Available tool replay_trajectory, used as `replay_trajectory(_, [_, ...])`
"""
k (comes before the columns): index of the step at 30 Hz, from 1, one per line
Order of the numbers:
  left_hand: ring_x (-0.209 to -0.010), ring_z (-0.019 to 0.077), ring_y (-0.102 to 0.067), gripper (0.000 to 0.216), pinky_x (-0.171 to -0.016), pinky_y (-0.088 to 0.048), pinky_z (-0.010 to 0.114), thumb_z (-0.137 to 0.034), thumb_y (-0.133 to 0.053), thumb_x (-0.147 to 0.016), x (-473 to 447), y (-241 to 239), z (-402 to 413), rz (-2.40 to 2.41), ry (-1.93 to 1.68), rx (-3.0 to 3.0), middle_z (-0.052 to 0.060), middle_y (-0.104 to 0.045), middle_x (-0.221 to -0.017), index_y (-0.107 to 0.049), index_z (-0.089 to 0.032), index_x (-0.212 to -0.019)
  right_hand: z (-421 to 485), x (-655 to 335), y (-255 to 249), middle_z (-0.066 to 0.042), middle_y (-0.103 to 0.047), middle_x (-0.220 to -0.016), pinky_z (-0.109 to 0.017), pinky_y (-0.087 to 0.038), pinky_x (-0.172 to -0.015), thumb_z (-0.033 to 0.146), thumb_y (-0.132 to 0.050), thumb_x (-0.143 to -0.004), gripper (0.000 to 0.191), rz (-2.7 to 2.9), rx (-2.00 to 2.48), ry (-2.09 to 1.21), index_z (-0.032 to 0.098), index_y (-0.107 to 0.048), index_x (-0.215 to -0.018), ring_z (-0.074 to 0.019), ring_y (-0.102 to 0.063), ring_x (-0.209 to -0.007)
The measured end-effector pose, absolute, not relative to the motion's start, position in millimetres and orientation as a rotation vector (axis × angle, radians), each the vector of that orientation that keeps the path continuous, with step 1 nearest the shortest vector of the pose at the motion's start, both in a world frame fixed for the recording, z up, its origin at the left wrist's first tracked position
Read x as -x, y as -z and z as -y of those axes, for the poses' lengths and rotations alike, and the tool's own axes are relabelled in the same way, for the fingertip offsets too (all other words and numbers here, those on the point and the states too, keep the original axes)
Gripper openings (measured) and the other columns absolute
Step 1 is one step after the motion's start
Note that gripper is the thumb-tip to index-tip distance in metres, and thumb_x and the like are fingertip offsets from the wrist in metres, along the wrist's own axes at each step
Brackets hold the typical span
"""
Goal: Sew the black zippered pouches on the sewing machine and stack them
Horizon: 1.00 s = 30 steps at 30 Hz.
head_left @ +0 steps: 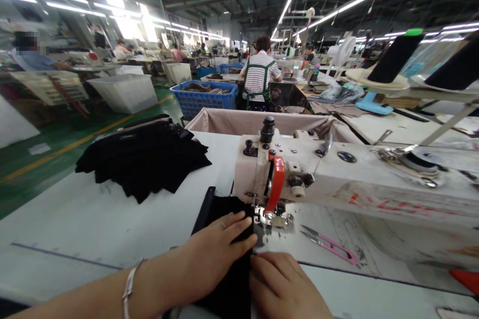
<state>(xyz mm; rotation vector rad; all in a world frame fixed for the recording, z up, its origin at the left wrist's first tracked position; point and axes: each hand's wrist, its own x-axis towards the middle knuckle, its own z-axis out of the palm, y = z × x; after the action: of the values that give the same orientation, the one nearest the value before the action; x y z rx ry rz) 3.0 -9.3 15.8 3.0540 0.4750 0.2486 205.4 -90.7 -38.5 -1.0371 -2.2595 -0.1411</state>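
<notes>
A piece of black fabric [228, 279] runs along the left of the presser foot [270, 218] of a white sewing machine [299, 159]. My left hand [209, 246] lies flat on this fabric, fingers stretched toward the needle area. Closer to me, my right hand [284, 286] has its fingers curled at the fabric's right edge, pinching it. Pink thread snips [331, 245] rest on the machine bed, right of the presser foot. An orange guard [276, 184] stands in front of the needle bar.
Stacked black fabric pieces [145, 157] lie at the table's back left. Behind the machine is a cloth-lined bin [224, 122]. Black thread cones [392, 57] stand at the right. A person in a striped shirt [258, 77] sits ahead, near a blue basket [204, 99].
</notes>
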Motion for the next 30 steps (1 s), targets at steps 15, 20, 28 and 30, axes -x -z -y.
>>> replay_trajectory(15, [-0.102, 0.0171, -0.063, 0.020, -0.092, -0.053, 0.030, -0.011, -0.046, -0.097, 15.0, -3.4, 82.7, -0.789, -0.834, -2.535, 0.006, -0.070, -0.104, -0.063, -0.016, -0.106, 137.1, -197.1, 28.2, -0.003, -0.073, -0.089, -0.031, -0.050, -0.072, 0.018, -0.048, -0.097, 0.021, 2.131, 1.002, 0.009, 0.021, -0.068, -0.102, -0.0166, -0.063, -0.081])
replay_trajectory(20, [-0.104, 0.0200, -0.059, 0.027, -0.095, -0.049, 0.035, -0.013, -0.044, -0.099, 18.7, 5.5, 88.6, -0.661, -0.676, -2.642, 0.007, -0.067, -0.115, -0.059, -0.017, -0.121, 136.8, -199.3, 15.6, -0.003, -0.072, -0.086, -0.031, -0.052, -0.072, 0.016, -0.052, -0.093, 0.018, 2.209, 1.001, -0.012, 0.020, -0.068, -0.101, -0.0178, -0.064, -0.082])
replay_trajectory(28, [-0.096, 0.0162, -0.058, 0.021, -0.089, -0.048, 0.030, -0.011, -0.042, -0.100, 15.1, 2.7, 83.3, -0.600, -0.597, -2.611, 0.006, -0.067, -0.108, -0.060, -0.014, -0.110, 136.9, -200.8, 14.6, -0.003, -0.071, -0.085, -0.030, -0.053, -0.071, 0.014, -0.053, -0.091, 0.018, 2.186, 0.987, -0.052, 0.020, -0.067, -0.100, -0.0172, -0.063, -0.082])
replay_trajectory(30, [-0.096, 0.0161, -0.058, 0.020, -0.090, -0.048, 0.029, -0.010, -0.042, -0.100, 15.0, -0.9, 82.0, -0.588, -0.606, -2.576, 0.006, -0.066, -0.109, -0.061, -0.014, -0.108, 138.2, -202.6, 15.6, -0.004, -0.071, -0.088, -0.030, -0.053, -0.071, 0.013, -0.054, -0.090, 0.017, 2.158, 0.999, -0.142, 0.018, -0.066, -0.101, -0.0171, -0.063, -0.082])
